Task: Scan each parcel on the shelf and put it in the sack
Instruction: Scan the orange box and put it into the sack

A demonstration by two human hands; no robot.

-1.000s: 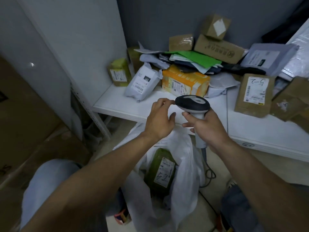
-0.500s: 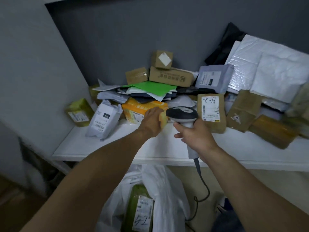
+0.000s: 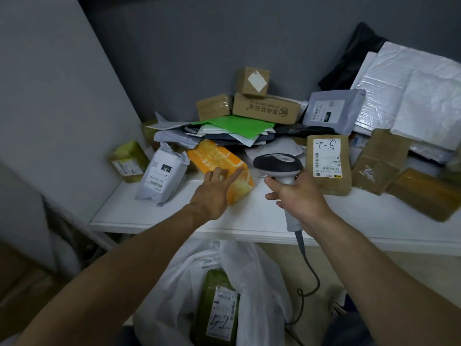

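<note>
The left hand lies on the orange parcel near the front of the shelf. Its fingers are straight and spread across the wrapper, not yet closed round it, probably to steady or turn the parcel toward the reader. The right hand is wrapped firmly round the grip of the scanner and holds its head just beside the parcel's end, where I'd expect the label to be. I can't see a barcode on the orange wrapper from here, and the left thumb is hidden behind the hand. The sack hangs open right below the shelf edge, handy for a short drop, with a green parcel already inside. More parcels are heaped behind, and the pile's right end runs out of sight.
</note>
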